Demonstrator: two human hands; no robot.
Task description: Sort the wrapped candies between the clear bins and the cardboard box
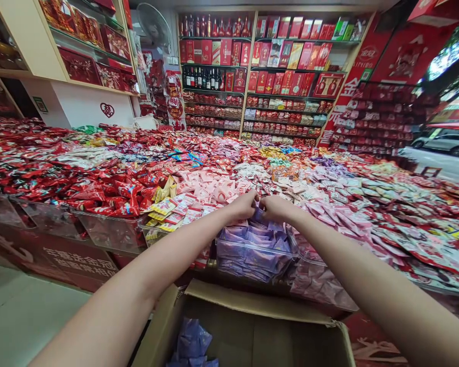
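Observation:
A clear plastic bin (258,248) in the middle of the display is filled with purple candy packets (252,262), laid in stacked rows. Over its back part are my left hand (245,205) and my right hand (277,208), close together with their fingers curled inward. A purple packet (257,218) stands up between them, and both hands grip its edges; the fingertips are partly hidden. Below the bin, an open cardboard box (260,300) holds several more purple packets (193,339) in its left corner.
Bins of red packets (103,196), yellow packets (162,208) and pink packets (336,221) border the purple one. Wall shelves (250,76) with bottles and red boxes stand behind. A fan (154,25) is at upper left; parked cars (443,140) are outside at right.

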